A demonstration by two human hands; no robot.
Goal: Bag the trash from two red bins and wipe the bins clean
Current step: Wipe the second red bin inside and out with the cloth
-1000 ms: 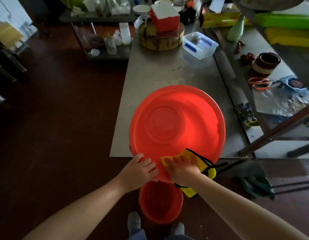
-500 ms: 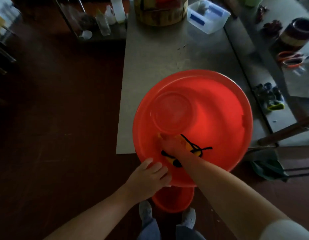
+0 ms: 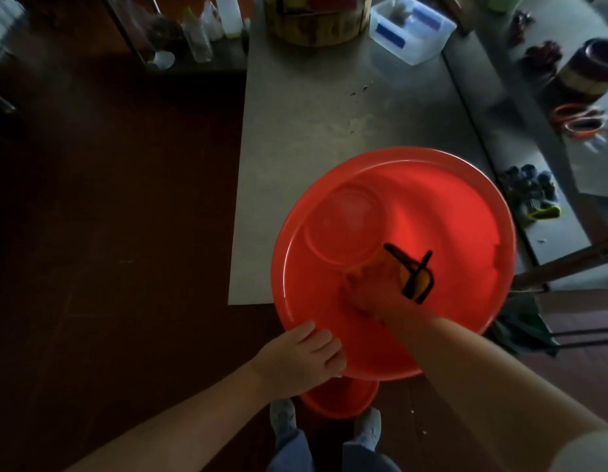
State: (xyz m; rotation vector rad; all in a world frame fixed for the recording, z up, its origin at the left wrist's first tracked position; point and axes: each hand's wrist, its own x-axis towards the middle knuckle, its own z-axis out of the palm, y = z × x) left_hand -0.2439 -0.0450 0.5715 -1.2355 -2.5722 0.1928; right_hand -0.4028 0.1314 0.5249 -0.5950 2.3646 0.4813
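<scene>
A large red bin (image 3: 466,212) is tilted toward me over the near edge of the steel table (image 3: 312,107). My left hand (image 3: 302,359) grips its near rim. Inside the bin, my right hand (image 3: 370,284) presses a yellow cloth with black trim (image 3: 415,277) against the inner wall just below the round base. A second, smaller red bin (image 3: 340,398) stands on the floor between my feet, mostly hidden under the large one.
At the back of the table are a wooden block (image 3: 316,25) and a clear plastic box (image 3: 411,28). A second table to the right holds orange scissors (image 3: 578,120), gloves (image 3: 534,195) and a dark bowl (image 3: 595,69). Dark green bag (image 3: 520,328) lies on the floor at right.
My right hand moved the cloth from the bin's near rim into its interior, then a little rightward. The view dropped closer over the bin. My left hand kept its hold on the rim.
</scene>
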